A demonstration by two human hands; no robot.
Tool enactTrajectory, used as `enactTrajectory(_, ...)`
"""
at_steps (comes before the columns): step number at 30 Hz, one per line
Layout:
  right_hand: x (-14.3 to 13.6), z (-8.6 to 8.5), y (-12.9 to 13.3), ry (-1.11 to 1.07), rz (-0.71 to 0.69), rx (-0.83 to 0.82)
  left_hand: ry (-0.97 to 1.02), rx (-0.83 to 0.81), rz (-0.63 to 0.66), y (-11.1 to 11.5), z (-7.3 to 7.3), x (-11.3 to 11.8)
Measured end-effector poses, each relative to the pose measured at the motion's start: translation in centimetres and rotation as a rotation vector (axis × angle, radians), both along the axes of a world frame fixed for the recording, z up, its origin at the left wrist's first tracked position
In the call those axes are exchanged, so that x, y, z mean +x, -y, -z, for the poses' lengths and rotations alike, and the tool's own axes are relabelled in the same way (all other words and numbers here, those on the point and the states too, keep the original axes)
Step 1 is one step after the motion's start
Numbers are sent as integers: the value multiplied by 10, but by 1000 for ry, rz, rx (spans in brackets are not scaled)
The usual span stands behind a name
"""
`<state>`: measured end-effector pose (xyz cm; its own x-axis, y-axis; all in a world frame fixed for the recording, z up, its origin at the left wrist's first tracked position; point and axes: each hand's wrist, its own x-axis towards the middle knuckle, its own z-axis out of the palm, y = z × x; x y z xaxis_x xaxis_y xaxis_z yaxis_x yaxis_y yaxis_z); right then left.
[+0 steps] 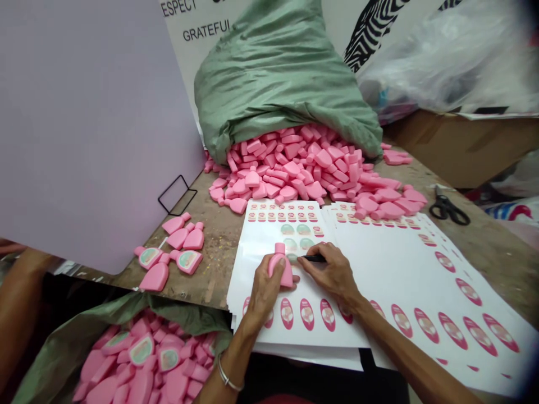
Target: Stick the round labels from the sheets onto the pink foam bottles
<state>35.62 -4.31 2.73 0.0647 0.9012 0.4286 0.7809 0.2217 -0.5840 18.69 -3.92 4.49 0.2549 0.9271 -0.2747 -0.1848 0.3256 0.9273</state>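
Head view: lavender board (84, 123) stands upright at left, screening off that side. Green sack (282, 73) lies tipped on the tabletop (219, 235), so pink bottles (311, 168) spill out in a heap within my reach. Sticker sheets (379, 269) are stacked flat in front of me, mostly peeled, with oval labels left along the near edge. Second sack (63, 348) hangs open below the tabletop edge, full of labelled bottles. A few bottles (172, 252) lie aside near the board, some labelled. Scissors (448, 209) lie far right. My left hand (265, 286) has fingers closed around one pink bottle (281, 268), stood on the sheet to steady it. My right hand (332, 275) pinches a thin black tool (312, 258), tip at a green sticker (292, 258) just beside the bottle.
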Motion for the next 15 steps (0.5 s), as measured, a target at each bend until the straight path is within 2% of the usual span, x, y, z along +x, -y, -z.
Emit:
enactTrajectory(4,4,-16,1,-341,71,-186,22,-2,14,-1,-1,-2)
enactTrajectory(7,6,-27,3,-513,58,-301,68,-22,-23,0,2,-3)
enactTrajectory(11,-2,-36,9,-584,-6,-372,221,-85,-142,5,3,-4)
enactTrajectory(15,-18,-42,15,-613,-76,-408,284,-143,-156,9,-4,-4)
